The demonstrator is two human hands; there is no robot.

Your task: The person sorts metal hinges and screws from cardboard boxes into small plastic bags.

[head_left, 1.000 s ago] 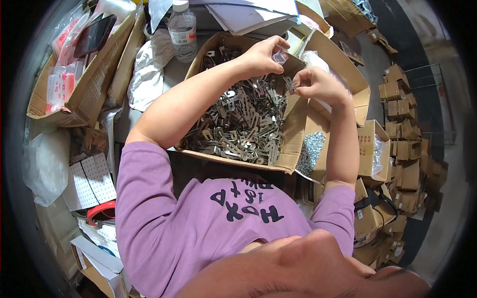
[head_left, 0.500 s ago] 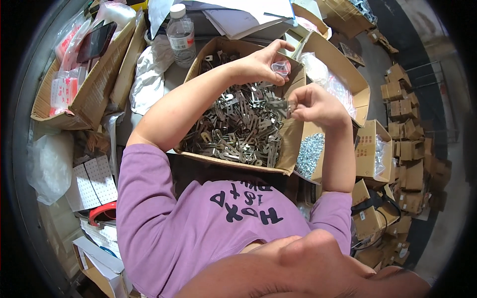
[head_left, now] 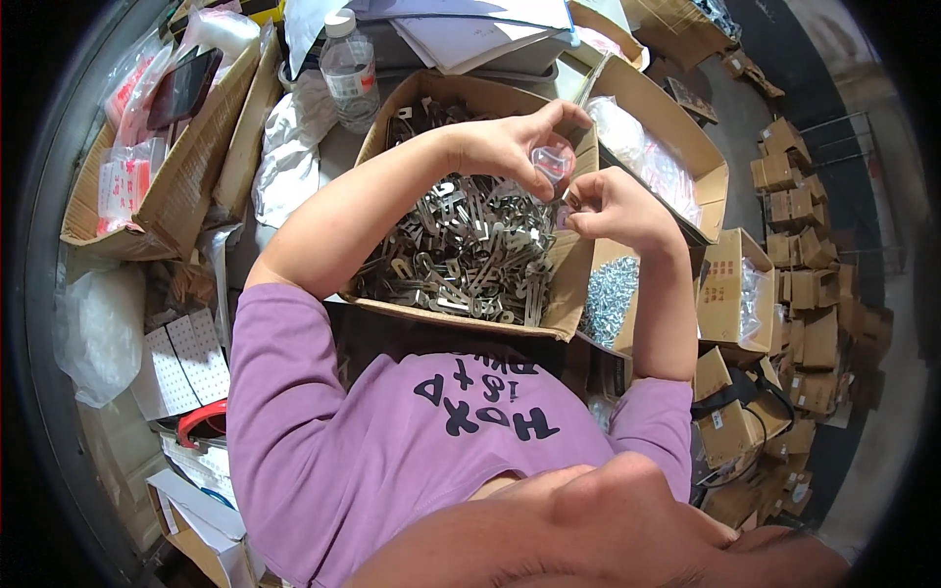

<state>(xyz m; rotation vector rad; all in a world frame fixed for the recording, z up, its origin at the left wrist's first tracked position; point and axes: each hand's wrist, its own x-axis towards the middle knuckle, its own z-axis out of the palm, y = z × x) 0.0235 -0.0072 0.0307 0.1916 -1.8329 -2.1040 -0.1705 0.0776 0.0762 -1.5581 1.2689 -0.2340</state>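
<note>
Over the far right corner of an open cardboard box (head_left: 461,318), my left hand (head_left: 515,147) holds a small clear plastic bag (head_left: 552,165) between thumb and fingers, its mouth spread. Just below and to the right, my right hand (head_left: 622,208) is closed in a pinch beside the bag. What its fingertips hold is too small and partly hidden to name. Beneath both hands, the box is filled with a loose heap of slotted flat metal pieces (head_left: 470,255).
Small shiny screws (head_left: 612,299) lie in a box under my right forearm. A water bottle (head_left: 351,78) stands behind the box, near papers (head_left: 475,34). Cardboard boxes with plastic bags flank the work: one left (head_left: 186,186), one right (head_left: 711,181). More cartons (head_left: 794,216) are stacked beyond.
My right hand has shifted slightly left and closer to the bag; the flat metal piece seen in its fingers earlier no longer shows clearly. The left hand and bag moved slightly down.
</note>
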